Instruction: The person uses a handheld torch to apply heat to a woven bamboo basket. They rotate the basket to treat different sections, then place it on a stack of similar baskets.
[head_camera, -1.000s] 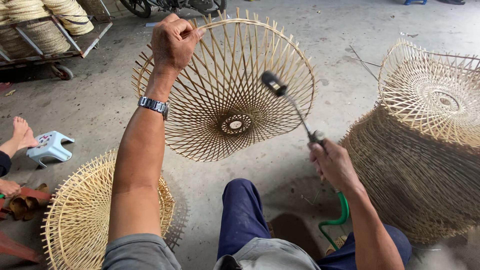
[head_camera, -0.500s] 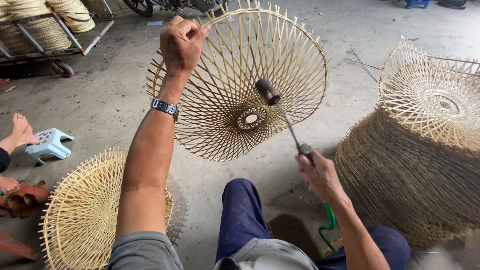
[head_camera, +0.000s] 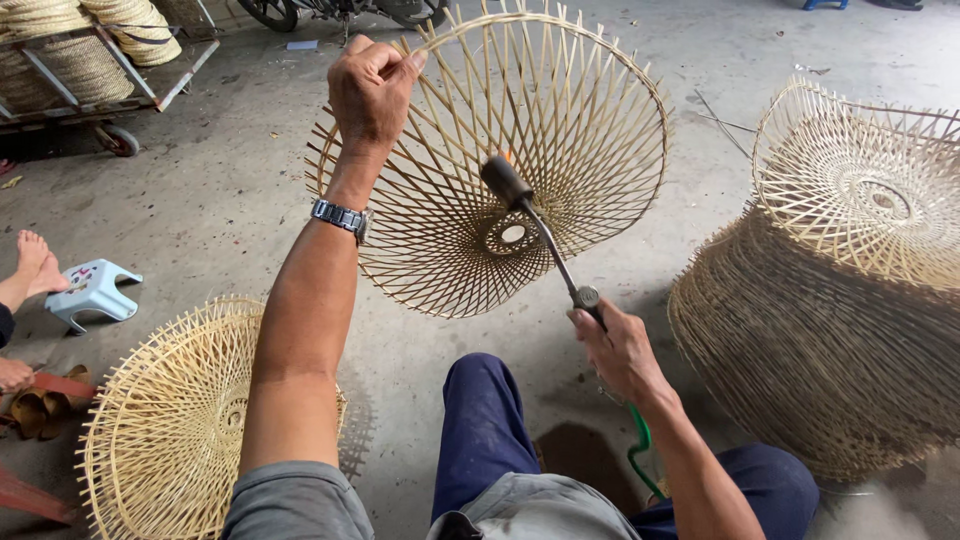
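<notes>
Left hand (head_camera: 368, 88): fist closed on the rim of a woven bamboo basket frame (head_camera: 560, 130), held up on edge.
Right hand (head_camera: 622, 350): wrapped round the handle of a gas torch (head_camera: 530, 215), nozzle just beside the frame's centre ring.
Nearby: stack of frames (head_camera: 830, 340) to the right, another frame (head_camera: 165, 425) on the floor to the left.

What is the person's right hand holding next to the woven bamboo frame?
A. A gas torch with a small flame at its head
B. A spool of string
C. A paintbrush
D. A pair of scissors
A: the right hand grips the handle of a gas torch, whose dark head with a small flame points into the bamboo frame that the left hand holds up by its rim.
</notes>
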